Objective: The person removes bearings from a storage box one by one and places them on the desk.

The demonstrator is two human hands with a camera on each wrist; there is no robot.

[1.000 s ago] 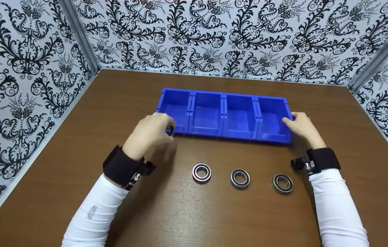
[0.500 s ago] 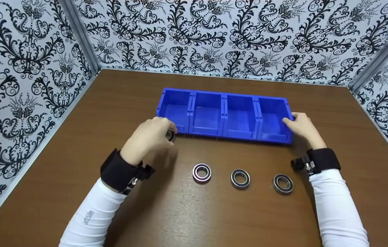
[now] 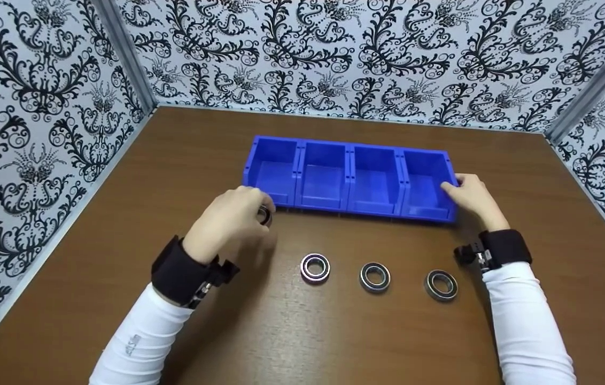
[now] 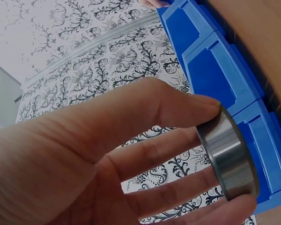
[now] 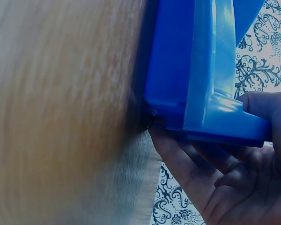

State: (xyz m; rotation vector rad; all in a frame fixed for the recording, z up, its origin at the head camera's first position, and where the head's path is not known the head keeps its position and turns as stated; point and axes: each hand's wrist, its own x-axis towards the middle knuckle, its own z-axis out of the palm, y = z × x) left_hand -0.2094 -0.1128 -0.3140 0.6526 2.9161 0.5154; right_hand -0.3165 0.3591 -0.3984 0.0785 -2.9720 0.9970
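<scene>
My left hand (image 3: 233,216) pinches a steel ball bearing (image 4: 232,152) between thumb and fingers, on edge, just in front of the leftmost compartment of a blue bin tray (image 3: 321,202). In the left wrist view the bearing's shiny outer ring faces the camera. At the tray's right end my right hand (image 3: 472,199) grips the side wall, thumb over the rim and fingers along the outside, as the right wrist view shows. Three more bearings lie flat in front of the tray: a left one (image 3: 315,268), a middle one (image 3: 374,277) and a right one (image 3: 441,285).
The tray has several open compartments in a row on a brown wooden table (image 3: 302,342). Patterned panels (image 3: 334,59) stand behind the table and at both sides.
With the bearing held, my left hand has drawn back slightly toward me from the tray's front left corner. My right hand stays on the tray's end; the three lying bearings have not moved.
</scene>
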